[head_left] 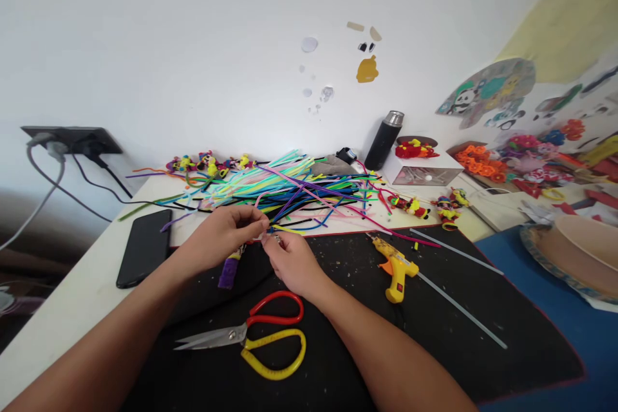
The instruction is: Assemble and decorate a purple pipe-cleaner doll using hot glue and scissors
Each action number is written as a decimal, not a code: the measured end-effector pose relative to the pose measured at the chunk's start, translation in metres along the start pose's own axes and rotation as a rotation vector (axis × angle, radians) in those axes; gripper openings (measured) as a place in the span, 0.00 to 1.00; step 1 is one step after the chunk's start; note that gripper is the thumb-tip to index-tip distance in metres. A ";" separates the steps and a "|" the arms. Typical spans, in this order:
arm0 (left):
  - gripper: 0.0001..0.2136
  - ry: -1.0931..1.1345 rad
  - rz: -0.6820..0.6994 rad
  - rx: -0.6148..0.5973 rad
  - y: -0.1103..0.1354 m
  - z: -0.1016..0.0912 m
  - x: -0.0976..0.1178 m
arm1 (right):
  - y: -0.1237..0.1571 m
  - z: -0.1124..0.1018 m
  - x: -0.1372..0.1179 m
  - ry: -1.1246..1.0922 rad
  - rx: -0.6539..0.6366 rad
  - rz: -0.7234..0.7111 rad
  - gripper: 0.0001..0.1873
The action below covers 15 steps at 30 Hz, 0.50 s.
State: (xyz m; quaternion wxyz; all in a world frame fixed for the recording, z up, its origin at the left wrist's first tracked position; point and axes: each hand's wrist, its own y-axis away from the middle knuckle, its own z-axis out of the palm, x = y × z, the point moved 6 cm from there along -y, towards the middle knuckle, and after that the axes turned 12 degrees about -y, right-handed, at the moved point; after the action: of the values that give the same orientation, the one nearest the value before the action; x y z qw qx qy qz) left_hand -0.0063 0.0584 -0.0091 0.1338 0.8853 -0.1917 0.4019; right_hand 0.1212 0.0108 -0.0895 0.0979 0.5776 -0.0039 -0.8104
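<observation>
My left hand (226,232) and my right hand (290,257) meet above a black mat (434,315), fingers pinched together around a small pale piece I cannot name. A purple pipe-cleaner piece (229,269) hangs just below my left hand. A loose pile of coloured pipe cleaners (294,190) lies right behind both hands. Scissors (251,333) with one red and one yellow handle rest on the mat close to my right wrist.
A yellow glue gun (396,267) and two clear glue sticks (458,309) lie to the right. A black phone (143,246) sits at the left. A dark flask (383,140), small pipe-cleaner figures (207,164) and craft flowers (480,161) line the back.
</observation>
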 end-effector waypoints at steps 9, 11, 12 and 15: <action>0.21 -0.030 -0.010 -0.027 0.002 0.002 0.004 | 0.001 0.001 0.002 0.112 0.016 -0.009 0.20; 0.21 -0.044 -0.004 -0.036 0.002 0.003 0.003 | 0.001 0.001 0.002 0.130 0.018 -0.008 0.20; 0.21 -0.047 -0.004 -0.041 0.002 0.003 0.003 | 0.000 0.001 0.002 0.140 0.021 -0.006 0.20; 0.20 -0.054 -0.012 -0.054 0.002 0.004 0.004 | 0.000 0.001 0.002 0.168 0.034 0.003 0.18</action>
State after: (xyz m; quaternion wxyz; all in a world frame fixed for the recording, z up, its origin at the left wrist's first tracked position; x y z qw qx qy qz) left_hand -0.0027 0.0543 -0.0086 0.1550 0.8931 -0.2006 0.3716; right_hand 0.1198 0.0106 -0.0916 0.0894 0.6453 -0.0103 -0.7586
